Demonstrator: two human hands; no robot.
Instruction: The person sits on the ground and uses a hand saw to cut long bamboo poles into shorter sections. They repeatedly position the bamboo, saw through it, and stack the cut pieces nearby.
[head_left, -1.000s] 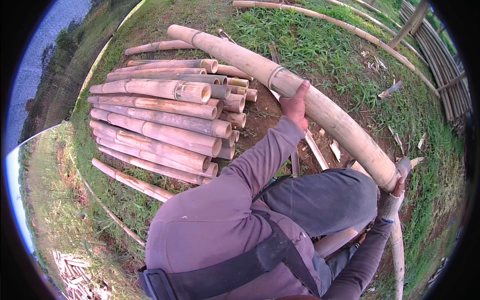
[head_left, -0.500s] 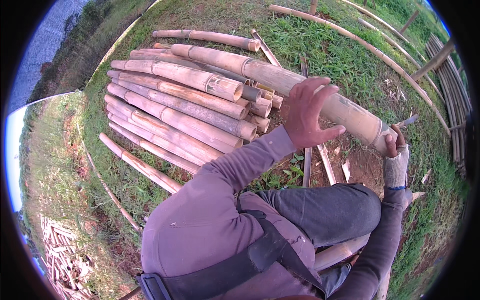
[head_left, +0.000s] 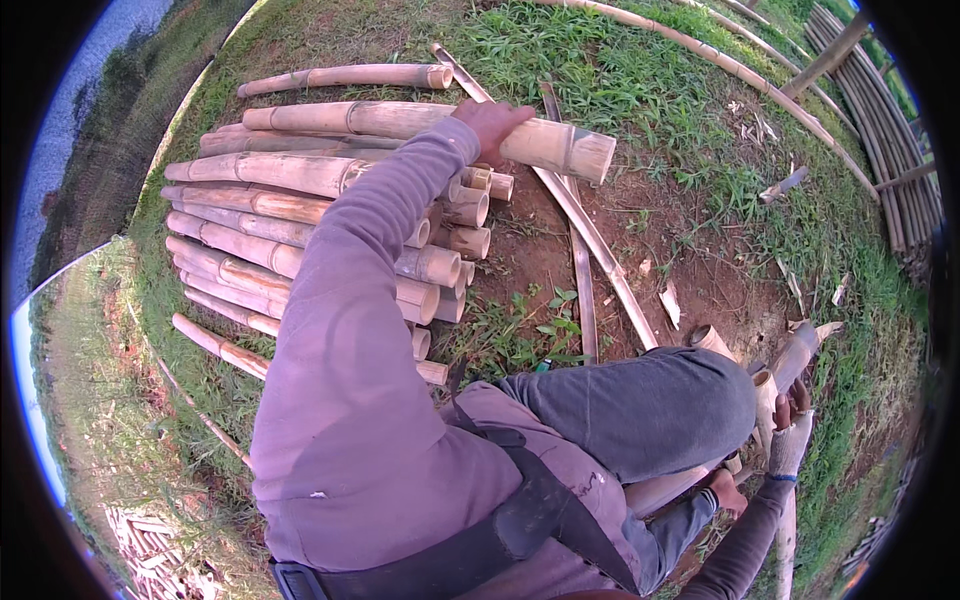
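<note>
A thick bamboo pole (head_left: 560, 148) lies along the top of a stack of cut bamboo poles (head_left: 240, 262), its cut end sticking out to the right. My left hand (head_left: 490, 128) is wrapped over it from above, the arm stretched far forward; the fingertips are partly hidden. At the lower right, beside my knee, my right hand (head_left: 793, 412) wears a pale fingerless glove. Its fingers are curled next to a short bamboo piece (head_left: 764, 392); what they hold, if anything, does not show.
Split bamboo strips (head_left: 600, 245) lie on bare soil right of the stack. More bamboo pieces (head_left: 712, 342) sit by my bent knee. Long poles (head_left: 700, 48) cross the grass at the far right, near a leaning bundle (head_left: 870, 130). A chip heap (head_left: 150, 545) is at lower left.
The thick bamboo pole has moved left onto the stack, with my left hand now closed over it. My right hand has let go of its end and dropped nearer to my knee.
</note>
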